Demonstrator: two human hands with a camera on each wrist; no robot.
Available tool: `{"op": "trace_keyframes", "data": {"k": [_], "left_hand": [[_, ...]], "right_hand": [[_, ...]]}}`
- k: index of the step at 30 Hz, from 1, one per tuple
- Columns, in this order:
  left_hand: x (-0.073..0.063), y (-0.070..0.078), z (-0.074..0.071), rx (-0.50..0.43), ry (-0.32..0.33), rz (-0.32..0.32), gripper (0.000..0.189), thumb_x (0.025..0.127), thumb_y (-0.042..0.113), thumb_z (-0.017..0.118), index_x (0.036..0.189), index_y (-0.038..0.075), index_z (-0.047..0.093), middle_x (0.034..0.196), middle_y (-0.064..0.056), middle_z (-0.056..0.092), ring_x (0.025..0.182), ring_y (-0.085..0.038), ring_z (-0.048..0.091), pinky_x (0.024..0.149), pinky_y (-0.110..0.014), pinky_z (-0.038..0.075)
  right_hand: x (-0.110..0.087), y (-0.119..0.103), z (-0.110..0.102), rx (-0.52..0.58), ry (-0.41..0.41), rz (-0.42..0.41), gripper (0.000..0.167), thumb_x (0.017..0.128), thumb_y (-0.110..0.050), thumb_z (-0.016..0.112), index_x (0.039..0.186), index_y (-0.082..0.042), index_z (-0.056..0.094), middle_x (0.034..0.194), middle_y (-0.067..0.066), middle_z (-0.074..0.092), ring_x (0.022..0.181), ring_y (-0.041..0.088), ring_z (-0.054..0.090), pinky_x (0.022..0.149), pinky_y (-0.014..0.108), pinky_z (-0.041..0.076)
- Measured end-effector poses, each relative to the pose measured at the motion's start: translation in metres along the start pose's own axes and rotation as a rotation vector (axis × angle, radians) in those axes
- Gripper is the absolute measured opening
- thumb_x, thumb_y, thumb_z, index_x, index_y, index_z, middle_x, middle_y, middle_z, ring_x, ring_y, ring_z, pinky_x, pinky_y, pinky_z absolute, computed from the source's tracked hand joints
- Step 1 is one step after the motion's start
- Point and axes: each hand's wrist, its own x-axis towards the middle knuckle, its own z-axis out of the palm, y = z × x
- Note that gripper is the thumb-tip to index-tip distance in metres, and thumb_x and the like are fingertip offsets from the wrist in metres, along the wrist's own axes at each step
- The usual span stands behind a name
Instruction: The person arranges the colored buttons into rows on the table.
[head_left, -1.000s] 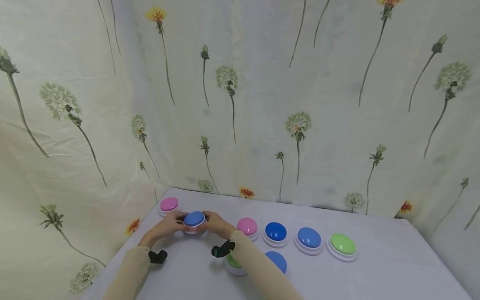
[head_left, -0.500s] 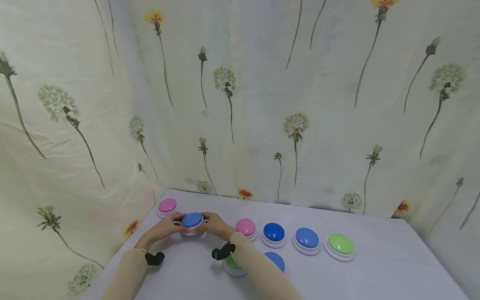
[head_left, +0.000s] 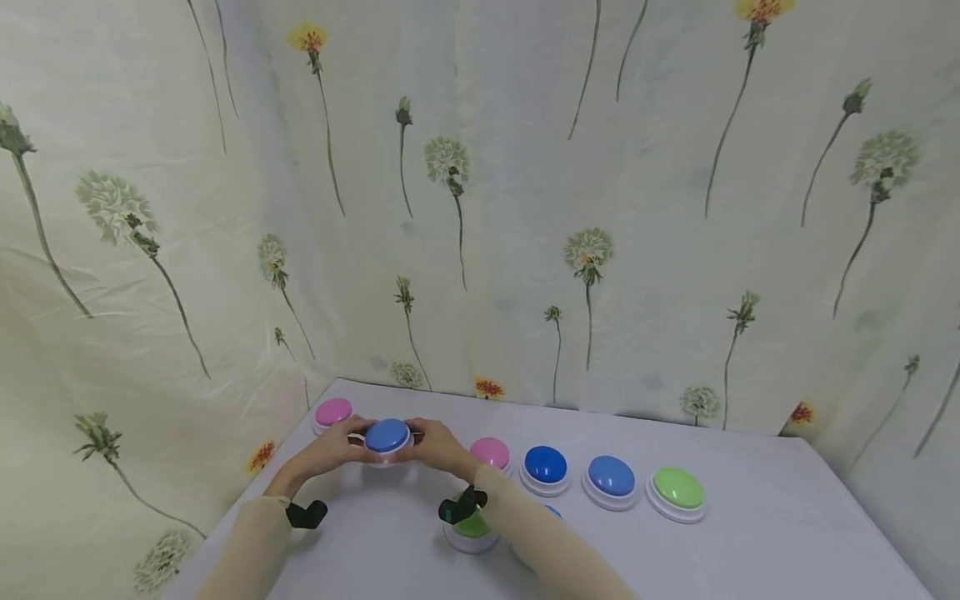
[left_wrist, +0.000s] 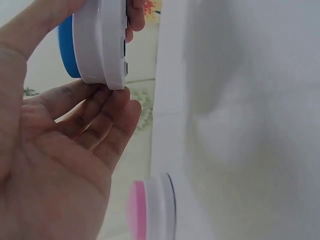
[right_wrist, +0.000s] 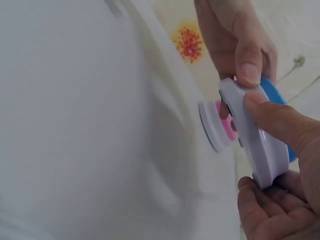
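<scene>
Both hands hold a light blue push button with a white round base (head_left: 387,436) between them, at the left of the table. The left hand (head_left: 328,450) grips its left side, with thumb and fingertips on the white base. On the opposite side, the right hand (head_left: 438,450) pinches the base; its thumb (right_wrist: 282,122) presses the rim in the right wrist view. Both wrist views show the button raised off the table, its blue dome facing away from the tabletop. A pink button (head_left: 333,412) sits just behind the left hand.
A row to the right has a pink button (head_left: 490,452), a dark blue button (head_left: 546,464), a light blue button (head_left: 611,476) and a green button (head_left: 678,487). Another green button (head_left: 472,525) stands under the right wrist. The right sleeve (head_left: 551,542) mostly covers one more blue button. A flowered curtain (head_left: 510,250) hangs behind the white table.
The held light blue button has risen slightly, with both hands still on it. The right forearm has shifted a little rightward, covering more of the blue button beneath it.
</scene>
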Motion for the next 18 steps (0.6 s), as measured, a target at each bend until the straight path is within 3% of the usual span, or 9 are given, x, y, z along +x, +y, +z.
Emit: {"op": "trace_keyframes", "data": {"k": [7,13,18], "left_hand": [[-0.002,0.025,0.006,0.054,0.026,0.005,0.069,0.076,0.039,0.08,0.133,0.01,0.055,0.12,-0.004,0.055,0.111,-0.024,0.054,0.09,-0.041,0.052],[-0.004,0.053,0.016,0.093,0.036,0.064,0.065,0.075,0.041,0.08,0.13,0.015,0.057,0.118,-0.001,0.055,0.11,-0.023,0.053,0.088,-0.042,0.052],[-0.005,0.076,0.032,0.15,0.026,0.134,0.068,0.073,0.045,0.082,0.129,0.015,0.058,0.116,0.003,0.055,0.109,-0.018,0.053,0.091,-0.045,0.05]], "right_hand": [[-0.018,-0.007,-0.017,0.022,0.027,-0.053,0.076,0.072,-0.039,0.083,0.135,-0.008,0.055,0.13,0.007,0.062,0.114,0.022,0.063,0.092,0.036,0.054],[-0.039,-0.013,-0.033,0.0,0.091,-0.088,0.076,0.072,-0.037,0.085,0.135,-0.006,0.054,0.13,0.009,0.062,0.115,0.023,0.063,0.091,0.034,0.054],[-0.069,-0.015,-0.05,0.012,0.091,-0.068,0.076,0.073,-0.036,0.084,0.136,-0.009,0.053,0.133,0.01,0.06,0.117,0.026,0.061,0.094,0.037,0.053]]}}
